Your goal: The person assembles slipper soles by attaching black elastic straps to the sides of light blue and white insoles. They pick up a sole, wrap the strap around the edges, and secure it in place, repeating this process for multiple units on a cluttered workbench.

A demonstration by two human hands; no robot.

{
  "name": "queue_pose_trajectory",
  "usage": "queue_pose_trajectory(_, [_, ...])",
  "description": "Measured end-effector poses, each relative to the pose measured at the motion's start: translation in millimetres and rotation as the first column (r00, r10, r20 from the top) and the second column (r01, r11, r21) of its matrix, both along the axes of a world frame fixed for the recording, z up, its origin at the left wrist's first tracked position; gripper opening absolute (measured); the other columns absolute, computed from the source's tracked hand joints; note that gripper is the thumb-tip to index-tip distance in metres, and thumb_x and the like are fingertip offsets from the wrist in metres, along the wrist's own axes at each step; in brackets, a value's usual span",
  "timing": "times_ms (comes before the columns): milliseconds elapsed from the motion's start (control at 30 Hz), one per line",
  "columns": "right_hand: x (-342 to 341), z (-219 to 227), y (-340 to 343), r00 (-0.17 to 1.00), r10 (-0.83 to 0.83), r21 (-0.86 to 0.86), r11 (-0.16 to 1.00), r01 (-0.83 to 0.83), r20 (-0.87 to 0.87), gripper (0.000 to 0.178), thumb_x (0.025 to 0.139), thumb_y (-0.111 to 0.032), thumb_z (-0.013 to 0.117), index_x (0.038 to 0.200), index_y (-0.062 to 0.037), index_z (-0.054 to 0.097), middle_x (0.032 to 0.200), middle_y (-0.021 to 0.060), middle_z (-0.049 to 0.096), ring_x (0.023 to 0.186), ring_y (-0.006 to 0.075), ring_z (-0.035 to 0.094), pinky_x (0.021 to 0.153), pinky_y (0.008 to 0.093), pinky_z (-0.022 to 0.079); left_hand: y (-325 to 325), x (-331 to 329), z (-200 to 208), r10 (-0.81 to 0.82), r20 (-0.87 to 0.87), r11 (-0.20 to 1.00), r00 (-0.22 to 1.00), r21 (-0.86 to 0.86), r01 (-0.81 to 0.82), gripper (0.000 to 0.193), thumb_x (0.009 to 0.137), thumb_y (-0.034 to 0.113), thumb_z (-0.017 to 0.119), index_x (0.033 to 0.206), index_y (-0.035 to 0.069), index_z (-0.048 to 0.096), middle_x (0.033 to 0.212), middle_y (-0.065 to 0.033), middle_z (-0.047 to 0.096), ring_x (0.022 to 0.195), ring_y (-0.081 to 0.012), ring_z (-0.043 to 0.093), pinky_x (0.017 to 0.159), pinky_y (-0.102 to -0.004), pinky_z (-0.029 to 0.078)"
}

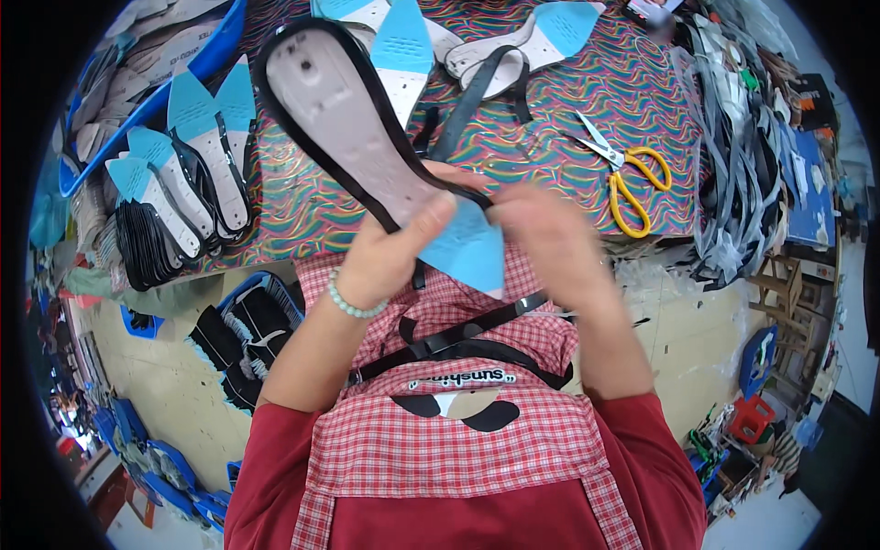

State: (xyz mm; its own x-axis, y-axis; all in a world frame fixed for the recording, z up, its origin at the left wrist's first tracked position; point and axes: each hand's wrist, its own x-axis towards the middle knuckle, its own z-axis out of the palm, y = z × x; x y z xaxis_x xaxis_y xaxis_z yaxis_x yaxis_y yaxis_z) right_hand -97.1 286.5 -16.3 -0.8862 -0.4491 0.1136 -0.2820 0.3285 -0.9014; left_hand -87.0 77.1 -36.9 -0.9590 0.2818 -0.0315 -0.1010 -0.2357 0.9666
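Over my lap, my left hand [385, 257] grips a shoe insole [348, 128], thumb on top and fingers beneath. The heel end points up and left; the pointed blue toe part [467, 247] faces down toward me. Black edging strip [385, 119] borders the pale part of the insole and runs to the right side of the blue part. There, my right hand [550, 243] has its fingers curled at the strip, blurred by motion; its fingertips are partly hidden. A loose black strip [449, 341] lies across my checked apron.
Yellow-handled scissors [623, 170] lie partly opened on the patterned table [559, 110]. More blue-toed insoles [403, 46] lie at the back, with others stacked at left [151, 215]. Grey and black strips [733, 174] hang at the right edge. A blue bin [160, 101] stands far left.
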Motion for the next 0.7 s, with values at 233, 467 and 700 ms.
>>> queue_pose_trajectory(233, [16, -41, -48, 0.957, 0.067, 0.105, 0.994, -0.039, -0.281, 0.025, 0.094, -0.025, 0.054, 0.085, -0.0023, 0.059, 0.069, 0.0111, 0.056, 0.061, 0.0232, 0.058, 0.057, 0.0312, 0.044, -57, -4, 52, 0.055, -0.297, 0.81, 0.953, 0.572, 0.131, 0.074, 0.093, 0.051, 0.048, 0.144, 0.003, 0.025, 0.12, -0.0172, 0.053, 0.108, -0.0321, 0.057, 0.094, -0.0431, 0.046])
queue_pose_trajectory(467, [-1, -38, -50, 0.348, 0.684, -0.545, 0.725, -0.421, 0.641, 0.031, 0.099, -0.029, 0.047, 0.09, -0.0023, 0.061, 0.083, 0.0009, 0.06, 0.078, 0.0093, 0.056, 0.071, 0.0257, 0.048, -82, 3, 70, -0.113, -0.525, 0.882, 0.844, 0.338, 0.329, 0.045, 0.096, 0.042, 0.042, 0.128, 0.01, 0.045, 0.09, -0.0106, 0.057, 0.099, -0.0353, 0.059, 0.086, -0.0553, 0.049])
queue_pose_trajectory(700, [-68, -28, -61, 0.787, 0.059, 0.37, 0.902, 0.221, -0.614, 0.03, 0.078, -0.027, 0.071, 0.097, -0.0048, 0.065, 0.096, 0.0124, 0.064, 0.099, 0.0293, 0.057, 0.095, 0.0447, 0.038, -154, 19, 106, -0.377, -0.709, 0.353, 0.596, -0.705, -0.615, 0.023, 0.075, 0.005, 0.069, 0.096, 0.012, 0.066, 0.112, -0.0073, 0.066, 0.107, -0.0321, 0.062, 0.11, -0.0588, 0.021])
